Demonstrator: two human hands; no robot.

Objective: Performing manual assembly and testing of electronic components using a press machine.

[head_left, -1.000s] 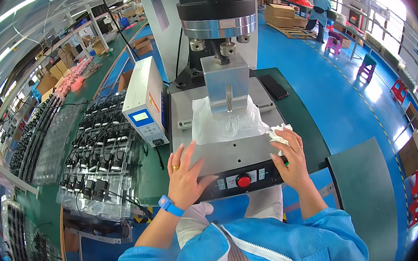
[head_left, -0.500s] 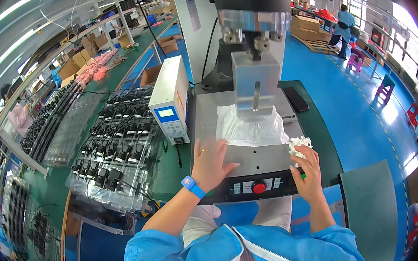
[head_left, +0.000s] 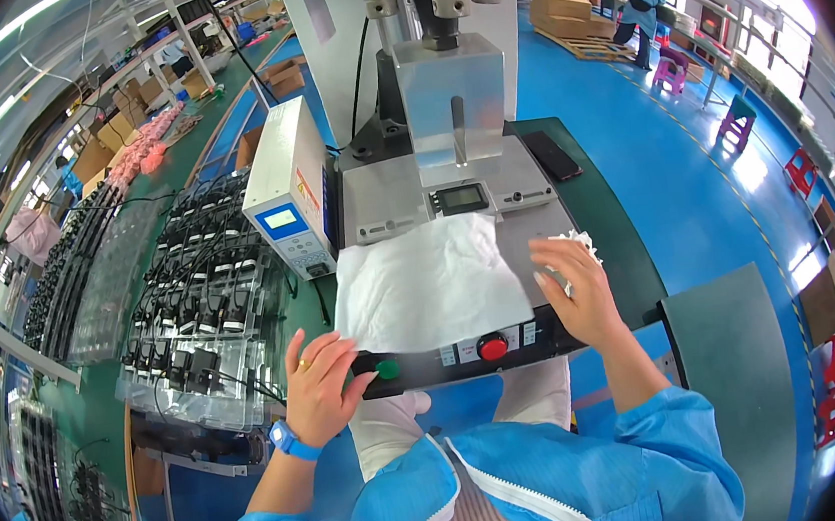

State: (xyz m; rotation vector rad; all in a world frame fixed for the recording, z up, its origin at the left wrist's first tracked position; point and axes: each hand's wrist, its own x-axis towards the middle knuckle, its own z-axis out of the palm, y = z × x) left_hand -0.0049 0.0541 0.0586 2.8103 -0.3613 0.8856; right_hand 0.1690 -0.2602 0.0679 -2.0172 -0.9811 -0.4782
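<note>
A thin white sheet (head_left: 430,284), cloth or film, spreads over the front of the machine's metal base (head_left: 554,219) and hangs down to its front panel. My left hand (head_left: 319,385) is at its near left corner, fingertips on the edge, thumb apart beside a green button (head_left: 388,369). At the base's right side my right hand (head_left: 582,295) is open, fingers curved, with a crumpled white piece (head_left: 589,244) partly hidden behind it. Behind the sheet, a dark device with a small grey screen (head_left: 460,197) sits between clamps, under a silvery metal block (head_left: 452,96).
A white control box (head_left: 285,188) with a lit screen stands left of the machine. Further left, clear trays hold black adapters (head_left: 188,282) with cables. A dark phone (head_left: 553,155) lies at the right. The front panel carries a red button (head_left: 492,347).
The white sheet has come toward me and left from under the metal block, uncovering the device with the screen. My left hand has moved left and nearer. The view has shifted.
</note>
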